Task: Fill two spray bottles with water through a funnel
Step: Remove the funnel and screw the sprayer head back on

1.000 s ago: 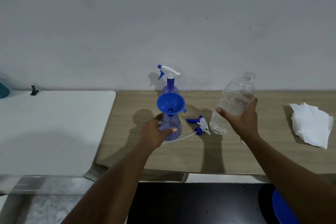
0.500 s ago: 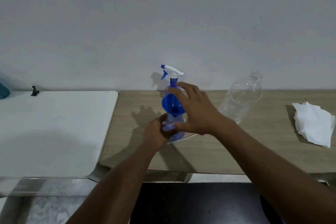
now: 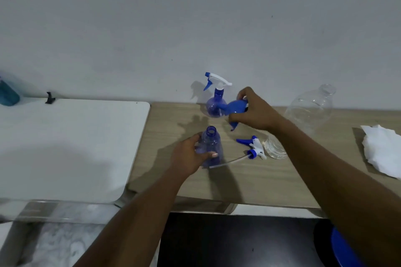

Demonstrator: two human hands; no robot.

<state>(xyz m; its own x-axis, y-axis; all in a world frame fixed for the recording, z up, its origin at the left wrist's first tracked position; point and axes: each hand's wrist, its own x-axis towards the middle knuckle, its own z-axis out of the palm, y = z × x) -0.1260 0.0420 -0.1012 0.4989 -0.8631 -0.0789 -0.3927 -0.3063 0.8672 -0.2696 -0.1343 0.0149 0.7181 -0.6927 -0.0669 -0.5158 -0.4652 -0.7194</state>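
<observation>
— Open bottle [image 3: 211,147]?
— Upright on the wooden table [image 3: 260,182], mouth up, left hand [image 3: 191,156] wrapped around it.
— Funnel [image 3: 233,109]?
— Up and right of that bottle, axis near horizontal, spout pointing left, right hand [image 3: 255,111] clasping its bowl.

No legible text, label, brand, number or sign in view; spray bottles [image 3: 211,147], funnel [image 3: 235,108], clear water bottle [image 3: 308,112] all unmarked; wall and table [image 3: 249,180] bare of print
</observation>
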